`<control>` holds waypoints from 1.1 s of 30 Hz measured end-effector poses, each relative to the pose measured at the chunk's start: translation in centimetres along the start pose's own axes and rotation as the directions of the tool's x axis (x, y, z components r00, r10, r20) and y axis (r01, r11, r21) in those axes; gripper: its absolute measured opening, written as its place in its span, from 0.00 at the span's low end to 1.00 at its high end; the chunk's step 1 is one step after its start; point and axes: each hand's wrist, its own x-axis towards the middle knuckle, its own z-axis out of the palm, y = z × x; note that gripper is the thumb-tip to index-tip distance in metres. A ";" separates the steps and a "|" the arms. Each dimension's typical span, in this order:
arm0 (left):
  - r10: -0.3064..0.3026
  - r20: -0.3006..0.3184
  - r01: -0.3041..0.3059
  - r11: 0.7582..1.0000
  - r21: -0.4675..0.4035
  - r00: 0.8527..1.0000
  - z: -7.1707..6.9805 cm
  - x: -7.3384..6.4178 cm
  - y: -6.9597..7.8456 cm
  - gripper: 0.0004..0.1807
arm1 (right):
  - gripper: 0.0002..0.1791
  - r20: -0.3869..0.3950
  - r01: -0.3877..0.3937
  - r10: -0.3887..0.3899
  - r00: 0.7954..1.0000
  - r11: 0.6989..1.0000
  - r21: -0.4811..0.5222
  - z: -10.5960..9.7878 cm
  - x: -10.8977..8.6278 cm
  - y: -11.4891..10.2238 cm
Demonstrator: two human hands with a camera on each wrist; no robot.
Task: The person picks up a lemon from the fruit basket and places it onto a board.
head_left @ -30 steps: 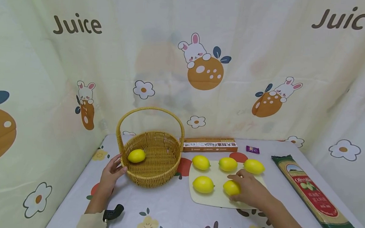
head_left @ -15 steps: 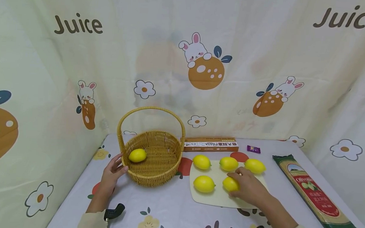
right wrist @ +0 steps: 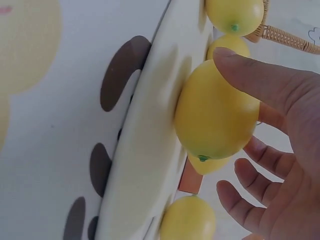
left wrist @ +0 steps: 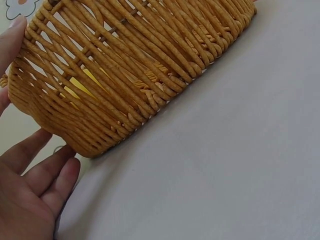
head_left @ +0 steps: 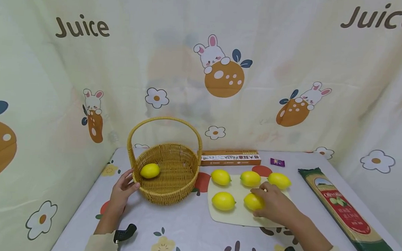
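My left hand [head_left: 122, 191] holds the left side of a round wicker basket [head_left: 166, 196], thumb toward the front and fingers further back. In the left wrist view, fingertips rest against the woven wall, and yellow shows through the gaps. One lemon [head_left: 150, 170] lies inside at the left. Over a cream cutting board [head_left: 231, 218], my right hand [head_left: 274, 203] pinches a lemon [right wrist: 215, 120] between thumb and index finger; the other fingers are spread behind it. Another lemon [head_left: 223, 201] lies just left of it, and three more, including one at the middle [head_left: 250, 178], line the board's back.
A long pasta box [head_left: 231, 158] lies behind the board, beside the basket. Further right is a small purple wrapped sweet [head_left: 277, 162]. A green-ended pasta packet [head_left: 345, 212] slants along the right side. Patterned curtains [head_left: 180, 58] enclose the table's back and sides.
The lemon in my right hand has shifted slightly away from me, along with the fingers. My left hand and the basket stay in place; the view has tilted a little.
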 end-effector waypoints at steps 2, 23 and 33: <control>-0.001 -0.004 0.001 1.000 0.000 1.000 0.0 0.0 0.0 0.38 | 0.38 -0.012 0.014 -0.015 1.000 1.000 -0.010 -0.2 -0.1 -0.2; 0.013 -0.014 -0.012 1.000 0.015 1.000 0.0 0.2 -0.4 0.37 | 0.25 -0.044 0.323 -0.325 0.945 0.945 -0.043 -0.8 5.7 -11.6; 0.003 -0.007 -0.003 1.000 0.002 1.000 -0.1 0.1 -0.1 0.36 | 0.27 -0.112 0.494 -0.499 0.859 0.867 -0.074 -0.3 8.7 -16.8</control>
